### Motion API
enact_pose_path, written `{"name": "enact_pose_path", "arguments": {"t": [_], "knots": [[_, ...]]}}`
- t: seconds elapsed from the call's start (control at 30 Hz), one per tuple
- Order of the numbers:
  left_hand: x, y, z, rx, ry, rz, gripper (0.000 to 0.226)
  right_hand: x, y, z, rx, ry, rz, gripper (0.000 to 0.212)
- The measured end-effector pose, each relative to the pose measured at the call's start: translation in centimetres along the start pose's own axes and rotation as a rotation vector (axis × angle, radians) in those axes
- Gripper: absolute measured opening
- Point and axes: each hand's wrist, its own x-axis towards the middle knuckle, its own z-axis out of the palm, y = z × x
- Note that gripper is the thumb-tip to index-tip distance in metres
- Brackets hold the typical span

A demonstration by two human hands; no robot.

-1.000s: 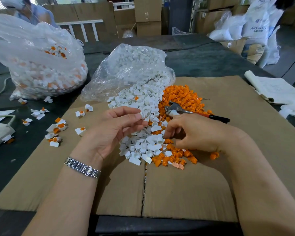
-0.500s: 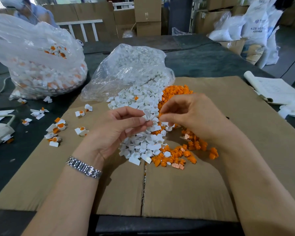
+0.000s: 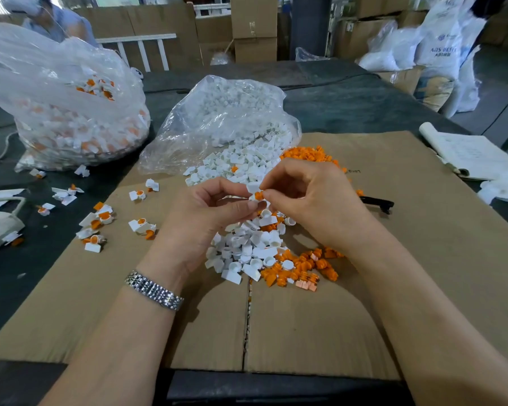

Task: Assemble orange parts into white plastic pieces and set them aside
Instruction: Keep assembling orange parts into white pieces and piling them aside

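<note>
**partsbin_99:** While both hands are raised over the heap, the left hand (image 3: 217, 209) pinches a small white plastic piece (image 3: 254, 189) and the right hand (image 3: 311, 200) pinches an orange part (image 3: 258, 195) right against it. Looks like the insert is being seated, judging by how close the fingertips are. Holding it just above the piles probably keeps the next pieces within easy reach.

**moldflash:** Makes sense. White pieces (image 3: 244, 253) spill out of a crinkly clear bag (image 3: 217, 118) onto the cardboard sheet (image 3: 393, 230), with the orange parts (image 3: 299, 268) heaped just beside them, so each hand has its own supply. Finished ones (image 3: 96, 224) lie scattered off to the left, well apart from the raw stock, near a bigger bag of assembled pieces (image 3: 71, 112).

**partsbin_99:** All hard, smooth molded plastic; the white ones have a round cup with a flat tab. Can't tell whether the orange one is fully in.
</note>
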Motion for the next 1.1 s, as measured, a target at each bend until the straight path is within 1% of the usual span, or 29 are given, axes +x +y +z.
{"name": "enact_pose_path", "arguments": {"t": [0.13,0.27,0.4,0.5,0.53,0.6,0.63,0.67,0.8,0.87,0.93,1.0,1.03,1.1], "knots": [[-0.10,-0.04,0.09,0.026,-0.008,0.028,0.018,-0.02,0.05,-0.12,-0.040,0.001,-0.015,0.007],[-0.04,-0.12,0.30,0.075,0.041,0.040,0.019,-0.10,0.14,-0.12,-0.097,0.019,-0.024,0.006],[0.01,-0.14,0.42,0.148,0.047,0.086,0.021,-0.07,0.10,-0.08,-0.070,0.024,-0.013,0.007],[-0.03,-0.28,0.47,0.183,0.048,0.095,0.023,-0.06,0.07,0.09,-0.102,0.022,-0.014,0.008],[-0.03,-0.33,0.49,0.163,0.036,0.088,0.020,-0.05,0.11,0.06,-0.092,0.031,-0.002,0.008],[-0.02,-0.30,0.53,0.017,0.007,0.054,0.012,-0.06,0.09,-0.13,-0.011,0.036,0.039,0.008],[0.03,-0.27,0.52,-0.045,0.001,0.041,0.010,-0.07,0.05,-0.24,0.030,0.028,0.058,0.008],[0.10,-0.29,0.50,-0.058,0.006,0.045,0.010,-0.08,0.00,-0.29,0.057,0.015,0.073,0.007],[0.12,-0.67,0.59,0.139,0.000,0.126,0.015,-0.03,0.03,-0.19,0.125,-0.025,0.154,0.004],[0.21,-0.79,0.59,0.165,0.020,0.123,0.019,-0.07,0.13,-0.23,0.164,-0.030,0.181,0.004],[0.40,-0.75,0.37,0.104,0.053,0.104,0.025,-0.14,0.18,-0.39,0.223,-0.050,0.174,0.012],[0.51,-0.62,0.09,-0.029,0.029,0.078,0.027,-0.20,0.17,-0.50,0.232,-0.080,0.129,0.023],[0.52,-0.58,-0.01,-0.095,0.000,0.070,0.026,-0.19,0.15,-0.48,0.206,-0.081,0.096,0.025],[0.53,-0.54,-0.13,-0.154,-0.042,0.068,0.026,-0.18,0.09,-0.29,0.160,-0.054,0.046,0.023]]}}
